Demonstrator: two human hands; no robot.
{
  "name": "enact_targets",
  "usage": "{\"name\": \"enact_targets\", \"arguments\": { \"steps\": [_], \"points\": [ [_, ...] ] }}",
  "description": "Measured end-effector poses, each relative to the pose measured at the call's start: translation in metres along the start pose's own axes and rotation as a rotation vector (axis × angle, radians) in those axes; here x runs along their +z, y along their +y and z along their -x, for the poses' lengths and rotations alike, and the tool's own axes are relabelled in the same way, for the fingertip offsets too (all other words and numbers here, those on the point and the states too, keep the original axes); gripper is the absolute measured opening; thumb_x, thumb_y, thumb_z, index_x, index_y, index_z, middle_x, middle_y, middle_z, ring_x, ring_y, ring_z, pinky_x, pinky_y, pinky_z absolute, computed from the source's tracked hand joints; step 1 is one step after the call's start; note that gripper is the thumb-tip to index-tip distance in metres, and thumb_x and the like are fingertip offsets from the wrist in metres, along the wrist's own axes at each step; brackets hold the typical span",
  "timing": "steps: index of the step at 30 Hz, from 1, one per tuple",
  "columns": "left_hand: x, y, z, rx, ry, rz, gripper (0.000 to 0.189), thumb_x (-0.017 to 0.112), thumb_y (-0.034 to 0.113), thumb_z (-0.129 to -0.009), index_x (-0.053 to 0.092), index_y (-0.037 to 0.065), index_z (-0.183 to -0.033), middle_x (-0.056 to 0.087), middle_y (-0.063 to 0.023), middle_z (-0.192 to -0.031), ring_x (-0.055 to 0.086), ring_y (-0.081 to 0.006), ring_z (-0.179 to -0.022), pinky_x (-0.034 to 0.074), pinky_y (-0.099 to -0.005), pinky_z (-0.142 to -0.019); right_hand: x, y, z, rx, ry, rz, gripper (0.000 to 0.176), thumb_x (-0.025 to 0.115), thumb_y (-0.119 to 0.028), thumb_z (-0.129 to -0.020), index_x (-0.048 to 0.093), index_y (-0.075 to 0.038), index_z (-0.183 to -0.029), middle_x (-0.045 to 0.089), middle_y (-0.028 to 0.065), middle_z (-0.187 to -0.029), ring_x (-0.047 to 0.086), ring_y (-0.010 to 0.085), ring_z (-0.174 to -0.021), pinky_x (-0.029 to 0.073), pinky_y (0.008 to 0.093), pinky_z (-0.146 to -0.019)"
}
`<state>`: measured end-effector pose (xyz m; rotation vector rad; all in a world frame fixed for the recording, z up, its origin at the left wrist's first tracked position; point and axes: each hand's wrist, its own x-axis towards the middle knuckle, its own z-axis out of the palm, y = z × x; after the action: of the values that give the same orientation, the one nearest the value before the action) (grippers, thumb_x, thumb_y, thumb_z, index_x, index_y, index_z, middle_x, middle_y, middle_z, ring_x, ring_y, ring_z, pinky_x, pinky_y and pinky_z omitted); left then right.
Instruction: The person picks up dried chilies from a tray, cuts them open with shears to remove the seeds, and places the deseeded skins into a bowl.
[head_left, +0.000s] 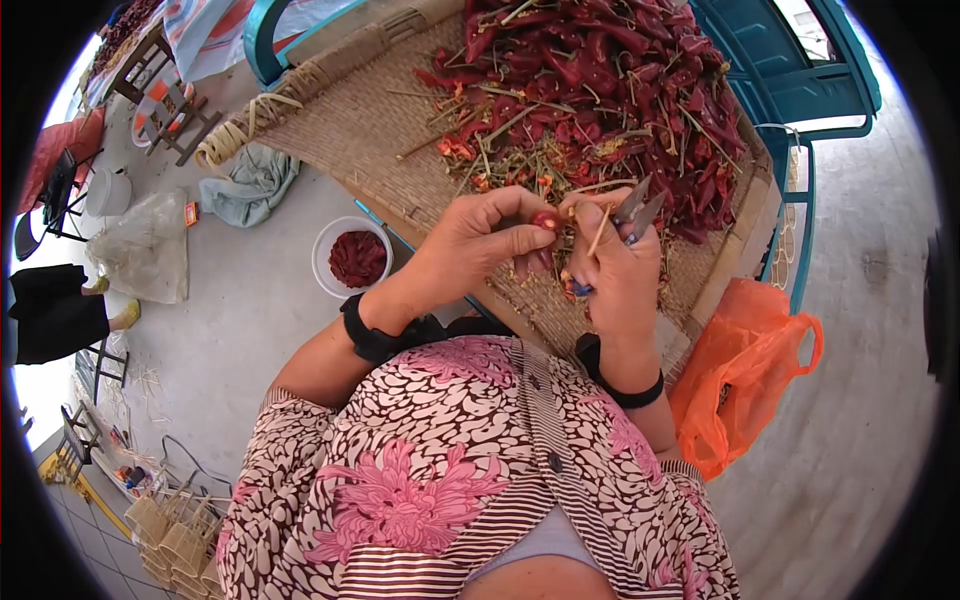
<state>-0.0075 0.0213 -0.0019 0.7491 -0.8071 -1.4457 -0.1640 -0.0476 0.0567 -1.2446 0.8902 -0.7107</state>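
My left hand (468,248) is closed, pinching a dried red chili pepper (545,221) between thumb and fingers, its cut end facing up. Close beside it, my right hand (622,280) is wrapped round a small pair of scissors (648,214). The scissor blades stick up past the fingers and stand apart; part of the blue handle shows below. A thin pale stem also lies between the right thumb and fingers. Both hands are over a woven mat (345,130), in front of a large heap of dried red chilies (610,90). Loose stems and seeds litter the mat near my hands.
A white bowl (318,252) holding red chilies stands on the floor at left. An orange plastic bag (740,375) hangs at right beside a teal metal frame (800,215). A grey cloth (250,185), a clear plastic bag (150,245) and another person's legs (60,315) are further left.
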Motion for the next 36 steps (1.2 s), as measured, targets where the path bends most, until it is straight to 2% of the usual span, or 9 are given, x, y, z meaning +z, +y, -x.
{"name": "enact_targets", "arguments": {
  "steps": [3,6,9,14,17,19,28,32,36],
  "points": [
    [0.002,0.005,0.001,0.042,-0.013,0.032,0.018,0.058,0.010,-0.095,0.060,-0.001,-0.110,0.065,-0.0052,-0.090,0.061,-0.0083,-0.076,0.050,-0.0228,-0.067,-0.008,-0.006,0.000,-0.078,0.056,0.103,0.018,0.064,-0.019,-0.093,0.060,-0.002,-0.096,0.059,0.0009,-0.079,0.048,0.0030,-0.062,0.036,0.0186,-0.053],
    [0.001,0.013,0.009,0.048,0.008,0.031,0.020,0.057,0.008,-0.095,0.060,-0.002,-0.112,0.065,-0.0052,-0.090,0.061,-0.0089,-0.077,0.050,-0.0233,-0.068,-0.028,0.004,-0.014,-0.302,0.128,0.564,0.017,0.064,-0.018,-0.091,0.060,-0.002,-0.096,0.061,0.0040,-0.079,0.058,0.0146,-0.068,0.044,0.0267,-0.061],
    [-0.009,0.020,0.024,-0.016,-0.016,-0.025,0.020,0.057,0.008,-0.095,0.060,-0.001,-0.113,0.065,-0.0043,-0.092,0.061,-0.0088,-0.076,0.050,-0.0234,-0.068,-0.047,0.009,-0.016,-0.137,0.112,1.357,0.017,0.063,-0.018,-0.089,0.060,-0.005,-0.098,0.064,0.0101,-0.085,0.062,0.0306,-0.080,0.047,0.0380,-0.071],
    [-0.074,0.015,0.070,-0.295,-0.223,-0.272,0.019,0.056,0.008,-0.094,0.063,0.001,-0.111,0.066,-0.0042,-0.090,0.062,-0.0093,-0.074,0.049,-0.0246,-0.064,-0.066,0.004,-0.021,-0.060,0.203,1.385,0.019,0.061,-0.022,-0.088,0.060,-0.006,-0.099,0.064,0.0152,-0.095,0.061,0.0375,-0.085,0.046,0.0436,-0.075],
    [-0.109,0.010,0.088,-0.560,-0.098,-0.732,0.016,0.058,0.006,-0.090,0.065,0.003,-0.103,0.067,-0.0038,-0.088,0.062,-0.0104,-0.074,0.050,-0.0278,-0.063,-0.067,0.003,-0.035,-0.116,0.293,1.287,0.021,0.061,-0.023,-0.089,0.061,-0.007,-0.102,0.062,0.0151,-0.096,0.061,0.0366,-0.087,0.046,0.0434,-0.074],
    [-0.173,-0.050,0.110,-0.452,-0.049,-0.930,0.027,0.063,0.005,-0.079,0.065,0.002,-0.105,0.068,-0.0096,-0.088,0.065,-0.0192,-0.078,0.052,-0.0314,-0.071,-0.072,0.008,-0.049,-0.199,0.302,1.281,0.023,0.061,-0.023,-0.089,0.062,-0.008,-0.107,0.061,0.0134,-0.096,0.061,0.0351,-0.090,0.046,0.0444,-0.073],
    [-0.261,-0.144,0.141,-0.498,0.376,-0.918,0.020,0.064,0.004,-0.074,0.065,0.001,-0.094,0.068,-0.0105,-0.083,0.064,-0.0217,-0.071,0.053,-0.0346,-0.066,-0.048,0.015,-0.099,-0.212,0.322,1.473,0.031,0.058,-0.029,-0.092,0.061,-0.011,-0.116,0.062,0.0107,-0.102,0.062,0.0332,-0.093,0.048,0.0462,-0.078],
    [-0.283,-0.170,0.144,-0.501,0.453,-0.793,0.021,0.065,0.005,-0.075,0.066,0.001,-0.096,0.066,-0.0096,-0.081,0.064,-0.0189,-0.067,0.054,-0.0341,-0.060,-0.033,0.015,-0.123,0.000,0.283,1.524,0.040,0.059,-0.036,-0.090,0.060,-0.010,-0.120,0.066,0.0125,-0.107,0.063,0.0333,-0.097,0.048,0.0459,-0.082],
    [-0.293,-0.184,0.146,-0.579,0.541,-0.735,0.028,0.064,0.004,-0.075,0.065,0.001,-0.103,0.066,-0.0094,-0.082,0.064,-0.0177,-0.068,0.055,-0.0334,-0.059,-0.040,0.030,-0.133,0.010,0.271,1.435,0.046,0.064,-0.035,-0.084,0.059,-0.007,-0.121,0.067,0.0139,-0.108,0.064,0.0324,-0.096,0.048,0.0450,-0.083]
  ]
}}
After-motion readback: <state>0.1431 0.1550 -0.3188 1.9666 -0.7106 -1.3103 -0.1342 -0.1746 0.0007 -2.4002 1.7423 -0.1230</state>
